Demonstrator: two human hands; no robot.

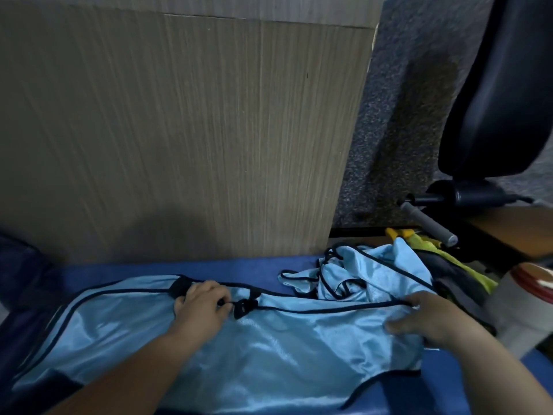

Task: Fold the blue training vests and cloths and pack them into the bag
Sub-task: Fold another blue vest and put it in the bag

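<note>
I find no readable text, label, brand or number. The light blue vest and wooden panel are plain; the white-and-red container is too blurred to read.

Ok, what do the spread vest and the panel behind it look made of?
The vest looks like thin synthetic fabric, probably polyester, satiny: it shines along soft creases. The panel looks like wood-grain laminate board, matt: fine straight grain lines, a seam near the top.
</note>
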